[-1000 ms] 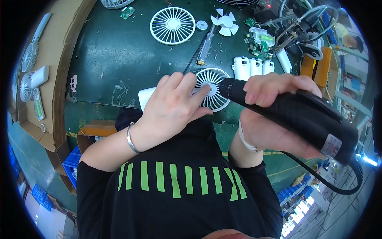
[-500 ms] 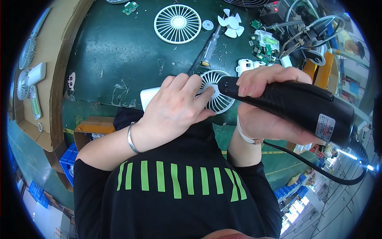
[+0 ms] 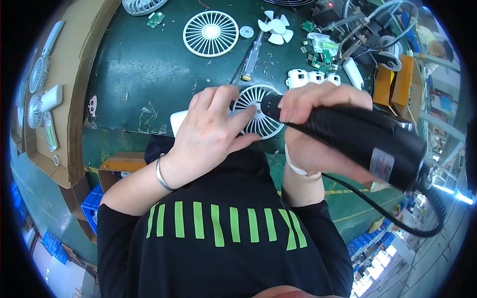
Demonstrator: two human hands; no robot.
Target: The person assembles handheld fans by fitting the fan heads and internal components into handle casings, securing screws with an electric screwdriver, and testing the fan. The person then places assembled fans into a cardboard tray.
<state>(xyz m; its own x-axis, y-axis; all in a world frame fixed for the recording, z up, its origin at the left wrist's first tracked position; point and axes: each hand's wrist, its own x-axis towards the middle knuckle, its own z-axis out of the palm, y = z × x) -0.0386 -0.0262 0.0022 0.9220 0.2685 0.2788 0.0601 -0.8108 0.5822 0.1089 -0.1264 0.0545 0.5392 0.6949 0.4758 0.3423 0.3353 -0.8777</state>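
A small white handheld fan (image 3: pixel 266 91) lies at the near edge of the green workbench, its round ribbed grille facing up. My left hand (image 3: pixel 208 121) is closed over its white handle (image 3: pixel 178 122), with the index fingertip at the hub and the thumb by the grille's near rim. In my right hand (image 3: pixel 318 144) is a black electric screwdriver (image 3: pixel 348 131), fingers wrapped round its body. Its nose points left, over the middle of the grille beside my left index finger. The bit itself cannot be made out. A black cord trails from its rear end.
Farther back lie a loose white grille (image 3: pixel 210 32), a clear-handled screwdriver (image 3: pixel 252 60), a small white disc (image 3: pixel 246 32) and a white fan blade (image 3: pixel 276 29). White housings (image 3: pixel 298 78), green circuit boards (image 3: pixel 320 57) and a metal rig stand right. A cardboard box (image 3: pixel 74 84) with fans borders the left.
The whole view has shifted slightly, so the bench things appear a little farther left. The electric screwdriver's rear end has dipped a little and looks blurred. Both hands keep their holds.
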